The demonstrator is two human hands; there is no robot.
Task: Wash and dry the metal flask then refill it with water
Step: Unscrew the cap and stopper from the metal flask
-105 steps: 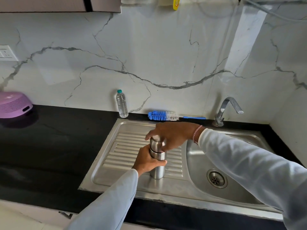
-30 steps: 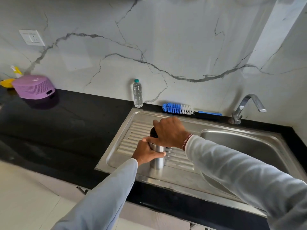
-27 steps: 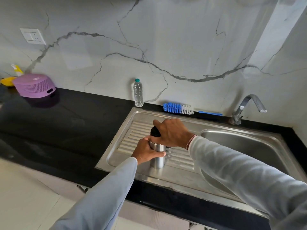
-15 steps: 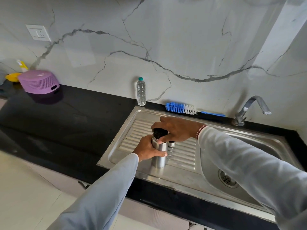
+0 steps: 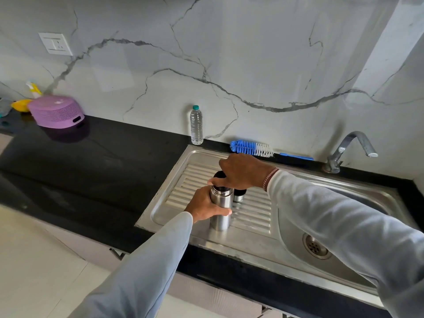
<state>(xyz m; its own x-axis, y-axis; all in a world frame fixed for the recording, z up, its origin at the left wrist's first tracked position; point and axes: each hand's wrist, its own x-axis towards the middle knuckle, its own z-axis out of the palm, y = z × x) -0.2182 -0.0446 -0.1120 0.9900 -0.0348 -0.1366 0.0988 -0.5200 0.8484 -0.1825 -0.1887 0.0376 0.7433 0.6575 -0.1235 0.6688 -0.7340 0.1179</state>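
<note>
Compared with half a second earlier, the right hand [image 5: 243, 172] has risen and carries a black stopper [image 5: 219, 174] just above the flask's mouth, where before it sat lower over the neck; the flask and left hand are unchanged.

The metal flask [image 5: 220, 208] stands upright on the ribbed drainboard [image 5: 252, 214] of the steel sink, near its front edge. The left hand [image 5: 205, 206] wraps round the flask's upper body from the left, fingers curled across its front, the thumb side hidden behind it. The right hand's fingers are curled over the stopper, pinching it from above, directly over the open neck. A small steel cap [image 5: 239, 195] rests on the drainboard just right of the flask, under the right hand.

One flask, one stopper, one cap and two hands are in view. Along the far edge of the black counter [image 5: 91, 171] stand one clear plastic water bottle [image 5: 196, 126] and one blue bottle brush [image 5: 252, 149], lying flat. One tap [image 5: 348, 150] rises far right, and one purple container [image 5: 56, 112] sits far left.
</note>
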